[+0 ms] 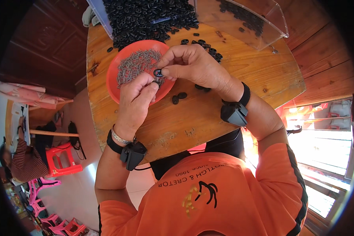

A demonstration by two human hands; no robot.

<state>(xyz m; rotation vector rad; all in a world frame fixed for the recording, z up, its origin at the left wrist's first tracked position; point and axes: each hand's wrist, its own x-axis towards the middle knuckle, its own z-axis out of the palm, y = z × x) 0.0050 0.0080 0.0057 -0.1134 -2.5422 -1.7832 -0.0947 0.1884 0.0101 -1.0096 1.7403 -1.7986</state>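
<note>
Over a red plastic bowl (113, 84) of small grey metal screw-like pins (134, 65), both my hands work close together. Between the thumb and fingertips of my right hand (196, 67) is a small black oval piece (158, 72) with openings in it. My left hand (137, 96) is pinched closed just below and left of that piece. Something small and dark shows at its fingertips, too hidden to name. Beside the bowl, two loose black oval pieces (179, 97) lie on the wooden table (177, 129).
A large heap of black oval pieces (145, 17) fills the table's far side, next to a clear plastic bin (259, 27). More loose pieces (212, 51) lie behind my right hand. To the left on the floor stands a red stool (65, 159), near another person (29, 161).
</note>
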